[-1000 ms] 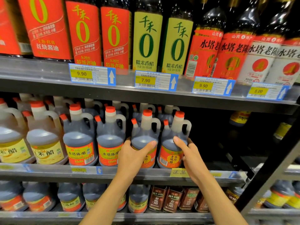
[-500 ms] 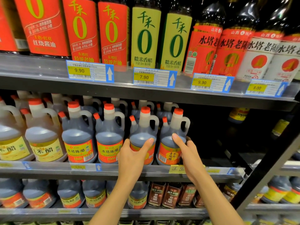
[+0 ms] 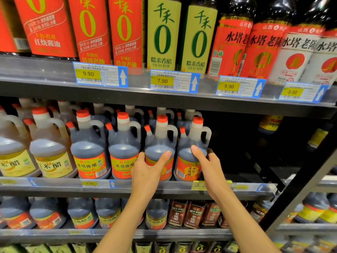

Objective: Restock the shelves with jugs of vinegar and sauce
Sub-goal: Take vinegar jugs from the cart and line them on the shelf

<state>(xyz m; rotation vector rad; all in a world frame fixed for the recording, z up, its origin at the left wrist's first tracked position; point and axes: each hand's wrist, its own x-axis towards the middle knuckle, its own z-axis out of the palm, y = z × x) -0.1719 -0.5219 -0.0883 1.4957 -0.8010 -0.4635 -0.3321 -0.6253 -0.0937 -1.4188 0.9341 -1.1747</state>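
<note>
Left hand (image 3: 147,168) clasping one dark vinegar jug (image 3: 160,143), right hand (image 3: 209,161) clasping the neighbouring jug (image 3: 191,141), both upright at the shelf (image 3: 54,185) front

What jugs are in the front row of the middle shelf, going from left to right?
Pale rice vinegar jug → second pale rice vinegar jug → dark vinegar jug → another dark vinegar jug → dark jug held by the left hand → dark jug held by the right hand.

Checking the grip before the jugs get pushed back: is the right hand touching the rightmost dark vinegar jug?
Touching. The head view shows the right hand wrapped round the rightmost jug, thumb flat on its front.
</note>
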